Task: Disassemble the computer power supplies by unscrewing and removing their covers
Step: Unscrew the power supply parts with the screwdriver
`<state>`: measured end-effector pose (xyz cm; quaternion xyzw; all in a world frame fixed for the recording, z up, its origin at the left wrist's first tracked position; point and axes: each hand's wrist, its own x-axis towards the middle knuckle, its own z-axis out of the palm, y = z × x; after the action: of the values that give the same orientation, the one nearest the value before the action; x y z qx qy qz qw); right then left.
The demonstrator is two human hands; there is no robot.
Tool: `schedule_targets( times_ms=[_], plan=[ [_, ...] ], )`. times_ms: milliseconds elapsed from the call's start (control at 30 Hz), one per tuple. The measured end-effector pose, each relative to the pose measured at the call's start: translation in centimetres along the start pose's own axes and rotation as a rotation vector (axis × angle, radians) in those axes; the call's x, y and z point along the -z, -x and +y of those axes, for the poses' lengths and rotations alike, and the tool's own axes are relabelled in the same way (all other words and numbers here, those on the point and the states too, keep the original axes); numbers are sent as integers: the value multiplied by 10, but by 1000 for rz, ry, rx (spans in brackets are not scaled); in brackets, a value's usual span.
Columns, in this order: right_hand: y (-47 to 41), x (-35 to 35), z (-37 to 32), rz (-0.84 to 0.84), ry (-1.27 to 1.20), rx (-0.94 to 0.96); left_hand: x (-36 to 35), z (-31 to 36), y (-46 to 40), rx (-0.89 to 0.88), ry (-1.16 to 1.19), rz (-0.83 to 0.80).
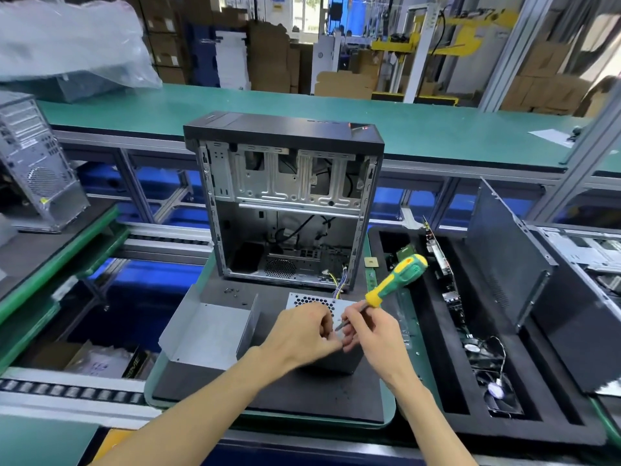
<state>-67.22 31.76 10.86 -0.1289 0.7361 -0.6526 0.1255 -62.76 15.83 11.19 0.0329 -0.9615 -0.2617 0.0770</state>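
A person's two hands meet over a grey power supply point(311, 302) on a black foam mat point(302, 398). The right hand point(366, 334) has its fingers curled around the metal shaft of a green-and-yellow screwdriver point(396, 279), whose handle slants up and away to the right of the fingers while the tip points down toward the left hand. The left hand point(302, 331) has its fingers bent in, pinching at something by the screwdriver tip; what they hold is too small to tell. Just left of the left fingers lies a removed sheet-metal cover point(208, 331), open side up. A few loose screws point(232, 291) lie beyond it. Behind the fingers stands an open computer case point(285, 203); to the right of them, a black tray point(504, 428) holds parts.
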Motion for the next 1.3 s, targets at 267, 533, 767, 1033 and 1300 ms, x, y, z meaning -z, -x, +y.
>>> schedule_targets(
  times_ms=[267, 533, 767, 1033, 1300],
  plan=[
    [-47, -51, -30, -54, -228, 58, 69, -75, -32, 292, 425, 241],
    [-98, -128, -23, -219, -40, -12, 34, -203, -46, 630, 182, -47],
    [-106, -110, -20, -206, 140, -45, 3, -239, -65, 632, 58, -102],
    [-74, -67, -32, -191, -6, 16, 20, -222, -59, 547, -4, -66],
    [-34, -56, -11, -291, 120, -120, 35, -125, 1, 440, 544, 51]
  ],
)
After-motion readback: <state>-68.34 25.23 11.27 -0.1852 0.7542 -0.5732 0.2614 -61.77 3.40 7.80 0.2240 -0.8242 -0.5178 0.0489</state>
